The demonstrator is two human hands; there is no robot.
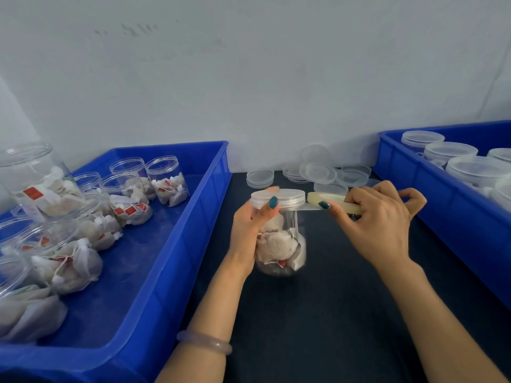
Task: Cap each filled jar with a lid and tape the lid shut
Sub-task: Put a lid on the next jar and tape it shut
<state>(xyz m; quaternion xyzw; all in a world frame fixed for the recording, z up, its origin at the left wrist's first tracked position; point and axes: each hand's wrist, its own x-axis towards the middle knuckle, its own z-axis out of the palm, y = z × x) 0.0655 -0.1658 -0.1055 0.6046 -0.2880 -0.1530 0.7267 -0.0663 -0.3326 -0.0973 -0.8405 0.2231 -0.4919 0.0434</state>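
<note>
A clear jar [282,244] filled with white tea bags stands on the dark table, capped with a translucent lid [287,199]. My left hand [249,228] grips the jar's left side, its thumb pressing on the lid's edge. My right hand [378,222] holds a roll of clear tape [331,201] just right of the lid. A strip of tape runs from the roll to the lid's rim.
A blue bin [166,258] at left holds several open jars [166,179] of tea bags. Loose lids [318,172] lie at the table's back. Another blue bin [442,194] at right holds capped jars [475,168].
</note>
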